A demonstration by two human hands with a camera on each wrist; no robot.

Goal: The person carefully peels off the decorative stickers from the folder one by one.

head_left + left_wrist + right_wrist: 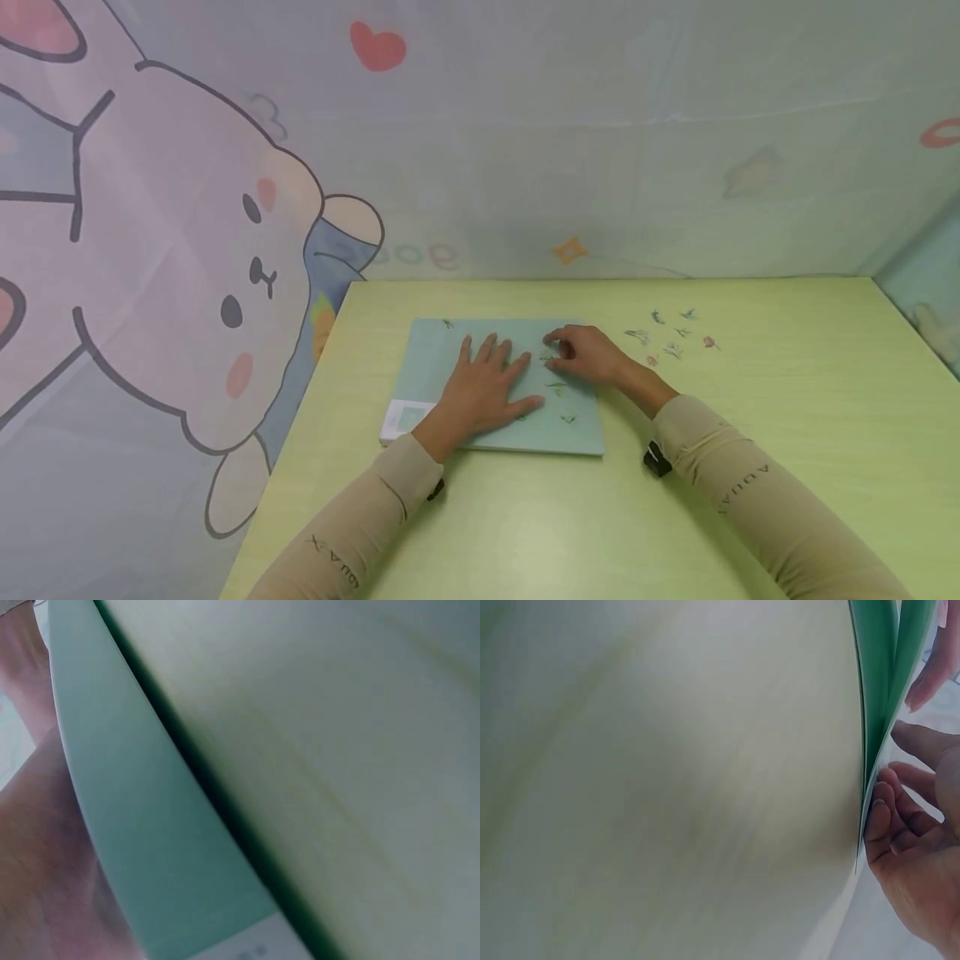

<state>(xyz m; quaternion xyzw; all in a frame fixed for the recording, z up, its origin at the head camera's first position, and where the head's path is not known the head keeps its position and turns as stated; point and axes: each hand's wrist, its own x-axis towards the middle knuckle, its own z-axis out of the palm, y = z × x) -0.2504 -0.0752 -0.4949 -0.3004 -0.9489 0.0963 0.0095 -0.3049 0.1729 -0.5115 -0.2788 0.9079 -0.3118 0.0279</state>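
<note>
A mint-green folder point(427, 358) lies flat on the table, with a white label point(392, 421) at its lower left corner. Small leafy sprig cutouts point(567, 418) are scattered over the cover. My left hand point(483, 392) rests on the cover with its fingers spread, partly hiding some sprigs. Over the right part of the folder, my right hand point(587, 354) has its thumb and index finger apart, on either side of a small sprig. In the right wrist view, its bent fingertips point(880, 817) touch the surface by the folder's edge point(877, 682).
To the right of the folder, several small flower and leaf cutouts point(672, 351) lie on the pale yellow-green table point(787, 417). A printed cloth point(600, 150) with a cartoon animal hangs behind the table and down its left side.
</note>
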